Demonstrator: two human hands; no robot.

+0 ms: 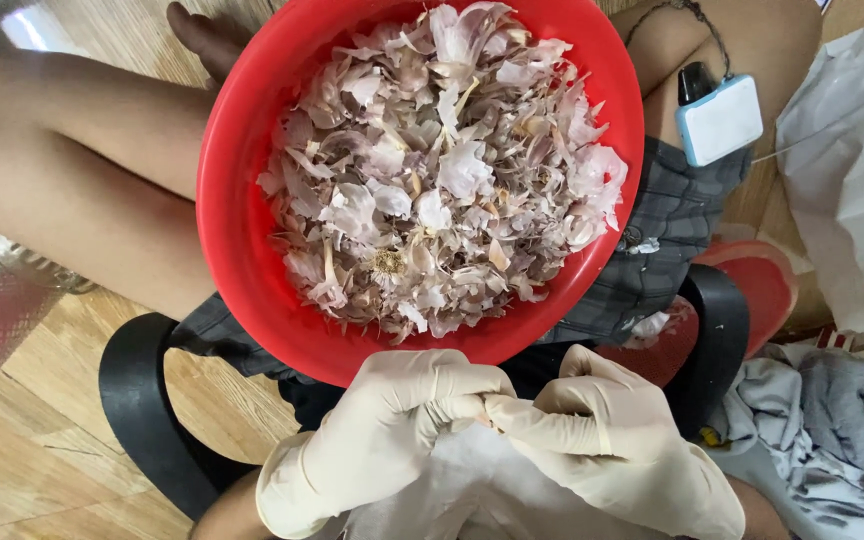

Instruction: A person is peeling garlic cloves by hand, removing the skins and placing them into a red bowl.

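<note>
Light: bright, even, soft | Glare: white patch on the wooden floor [27, 25] far left | Shadows: faint, under the red bowl [242, 200] rim | Focus: centre sharp, garlic skins [442, 170] crisp | Edges: slight wide-angle stretch, left corner hazy

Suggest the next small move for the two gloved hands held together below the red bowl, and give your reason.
Probably pull loose skin off and drop it into the red bowl: the left hand and right hand pinch something small together, hidden by fingertips, and garlic skins already fill the bowl.
</note>
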